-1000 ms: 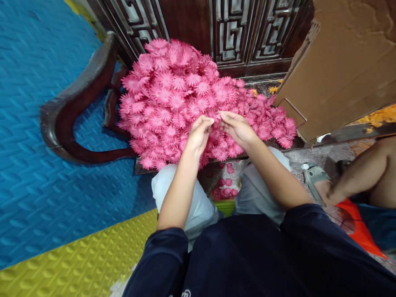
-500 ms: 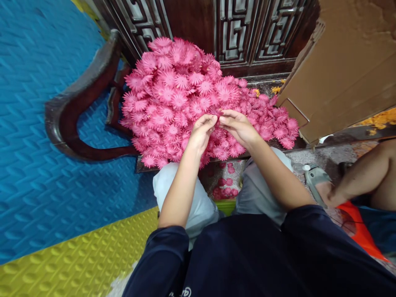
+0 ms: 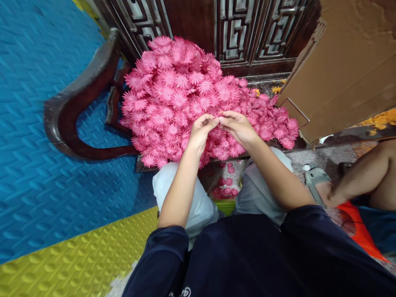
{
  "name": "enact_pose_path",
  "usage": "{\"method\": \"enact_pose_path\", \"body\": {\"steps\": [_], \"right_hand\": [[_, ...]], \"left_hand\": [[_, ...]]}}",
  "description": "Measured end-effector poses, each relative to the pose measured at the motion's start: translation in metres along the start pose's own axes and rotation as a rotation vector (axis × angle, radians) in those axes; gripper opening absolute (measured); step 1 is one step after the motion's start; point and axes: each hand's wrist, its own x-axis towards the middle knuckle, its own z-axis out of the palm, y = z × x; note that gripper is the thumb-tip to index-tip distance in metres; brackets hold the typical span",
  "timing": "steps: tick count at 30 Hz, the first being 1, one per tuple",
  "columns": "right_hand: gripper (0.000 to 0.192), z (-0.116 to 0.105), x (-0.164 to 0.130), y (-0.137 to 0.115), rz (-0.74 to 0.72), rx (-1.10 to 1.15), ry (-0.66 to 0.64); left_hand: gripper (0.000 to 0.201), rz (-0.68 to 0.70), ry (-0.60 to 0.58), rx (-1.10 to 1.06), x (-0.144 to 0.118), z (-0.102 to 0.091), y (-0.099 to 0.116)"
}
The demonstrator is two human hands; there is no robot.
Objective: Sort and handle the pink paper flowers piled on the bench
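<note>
Both hands barely shifted, left hand (image 3: 200, 133), right hand (image 3: 238, 128), fingers pinching pink flower (image 3: 218, 120)

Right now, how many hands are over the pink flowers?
2: the left hand and right hand, fingertips meeting above the flower pile. Another person's arm stays off it.
</note>
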Motion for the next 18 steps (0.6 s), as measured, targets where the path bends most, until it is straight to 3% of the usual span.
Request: {"method": "enact_pose_path", "body": {"steps": [11, 18], "right_hand": [[0.029, -0.017, 0.005, -0.002, 0.028, -0.040, 0.000], [0.022, -0.021, 0.010, 0.003, 0.024, 0.034, 0.088]], "left_hand": [[0.037, -0.050, -0.040, -0.050, 0.001, -0.004, 0.004], [0.038, 0.042, 0.148, -0.034, 0.003, -0.003, 0.006]]}}
